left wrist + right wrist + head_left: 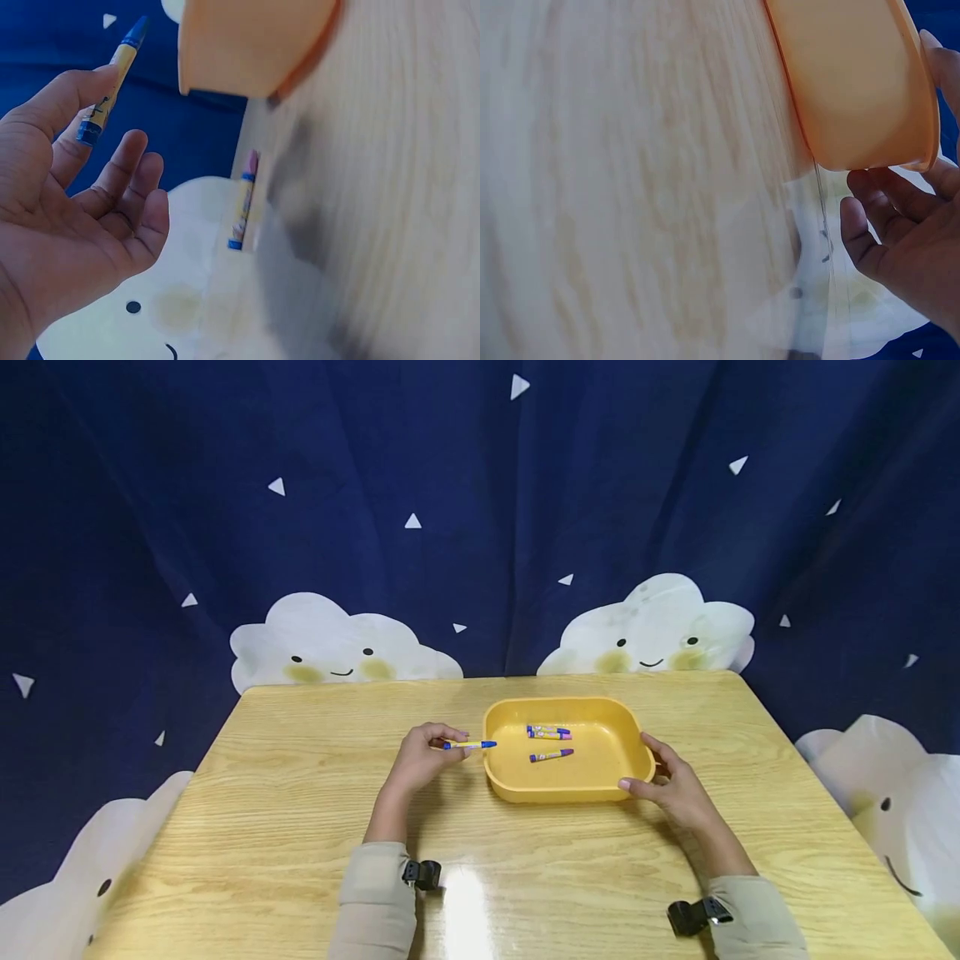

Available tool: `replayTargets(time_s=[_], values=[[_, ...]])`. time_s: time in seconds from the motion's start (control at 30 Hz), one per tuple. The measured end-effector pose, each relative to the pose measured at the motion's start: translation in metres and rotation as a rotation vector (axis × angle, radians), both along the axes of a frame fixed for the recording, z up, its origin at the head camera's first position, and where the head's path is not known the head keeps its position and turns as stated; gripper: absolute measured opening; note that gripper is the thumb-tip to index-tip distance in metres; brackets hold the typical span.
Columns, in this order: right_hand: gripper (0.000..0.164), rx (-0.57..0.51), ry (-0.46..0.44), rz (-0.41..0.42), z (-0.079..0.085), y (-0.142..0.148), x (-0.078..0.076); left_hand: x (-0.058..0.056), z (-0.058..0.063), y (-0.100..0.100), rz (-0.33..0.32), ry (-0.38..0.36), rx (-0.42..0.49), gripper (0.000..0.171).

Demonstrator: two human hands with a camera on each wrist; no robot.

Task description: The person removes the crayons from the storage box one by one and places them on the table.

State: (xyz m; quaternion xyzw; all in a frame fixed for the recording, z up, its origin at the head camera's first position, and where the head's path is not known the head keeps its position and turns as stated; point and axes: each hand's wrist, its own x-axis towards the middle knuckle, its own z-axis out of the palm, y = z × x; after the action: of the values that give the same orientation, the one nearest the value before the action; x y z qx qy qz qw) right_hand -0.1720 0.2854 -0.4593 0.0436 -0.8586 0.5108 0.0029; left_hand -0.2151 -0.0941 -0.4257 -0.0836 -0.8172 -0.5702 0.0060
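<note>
Between thumb and fingers, my left hand (422, 762) pinches a blue crayon (478, 745) in a yellow wrapper. Its blue tip points right, at the left rim of the yellow plastic tray (570, 794). Inside the tray lie a purple crayon (551, 756), a pink crayon (553, 736) and a dark blue crayon (558, 730). My right hand (681, 789) grips the tray's right end, thumb on the front rim and fingers around the side. The left wrist view shows another pink crayon (244, 202) lying on the table beyond my left hand.
The tray stands on a light wooden table (285, 827), towards its back edge. Behind the table hangs a dark blue curtain (450, 468) with white triangles and smiling clouds. Both sleeves carry a small black wrist camera (690, 917).
</note>
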Motion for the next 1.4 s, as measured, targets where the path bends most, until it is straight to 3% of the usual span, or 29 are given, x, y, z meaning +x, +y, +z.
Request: replayTargets(time_s=[0.23,0.3,0.47,0.53,0.87,1.4], values=[[0.092,0.003,-0.026,-0.001,0.001,0.006,0.001,-0.003,-0.014,-0.011,0.022,-0.053,-0.016,0.011],[0.094,0.019,-0.040,-0.006,0.004,0.007,0.000,-0.001,-0.009,-0.013,0.015,-0.068,-0.014,0.012],[0.096,0.021,-0.055,-0.004,0.009,0.008,-0.004,-0.013,-0.017,-0.020,0.022,-0.111,-0.026,0.014],[0.096,0.016,-0.051,-0.001,0.009,0.008,-0.005,-0.022,-0.030,-0.024,0.038,-0.122,-0.048,0.013],[0.094,0.018,-0.048,0.004,0.002,0.006,-0.001,-0.029,-0.042,-0.026,0.083,-0.200,-0.123,0.015],[0.094,0.004,-0.041,0.020,0.001,0.003,-0.003,-0.035,-0.043,-0.026,0.169,-0.209,-0.330,0.011]])
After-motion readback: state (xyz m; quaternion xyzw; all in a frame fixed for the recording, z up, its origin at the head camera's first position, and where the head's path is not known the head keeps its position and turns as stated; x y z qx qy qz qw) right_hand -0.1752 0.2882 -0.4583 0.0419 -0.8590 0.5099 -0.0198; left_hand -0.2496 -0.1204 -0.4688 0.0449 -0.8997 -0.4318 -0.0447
